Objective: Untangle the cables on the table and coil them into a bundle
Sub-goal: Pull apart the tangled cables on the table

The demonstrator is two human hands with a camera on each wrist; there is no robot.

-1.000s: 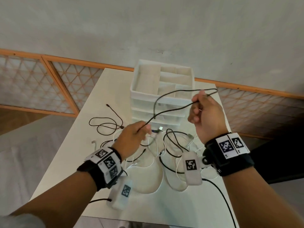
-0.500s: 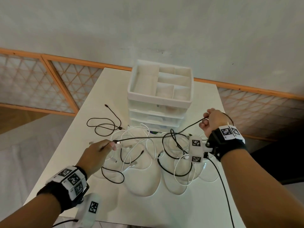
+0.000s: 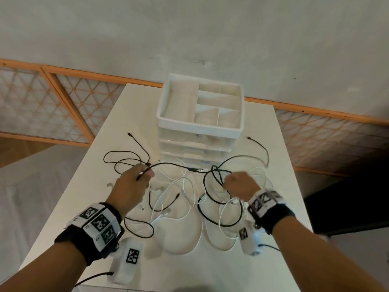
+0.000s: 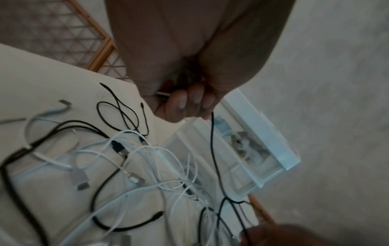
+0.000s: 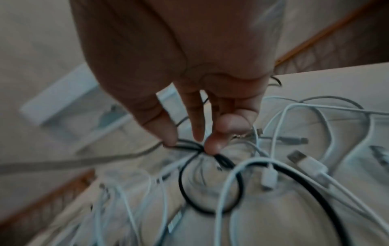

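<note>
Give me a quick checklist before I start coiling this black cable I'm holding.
1. Left hand grips the black cable near its plug: ok.
2. Right hand pinches black strands: ok.
3. Black cable free of the white cables: not ok, it crosses them.
4. Right hand holds one strand only: not ok, several bunch at the fingertips.
5. Far plug's location: cannot tell.
6. Drawer organizer clear of the cable: cannot tell.

Tangled cables [image 3: 179,199] lie on the table [image 3: 280,148] before the drawer unit [image 3: 200,127], between both hands.
</note>
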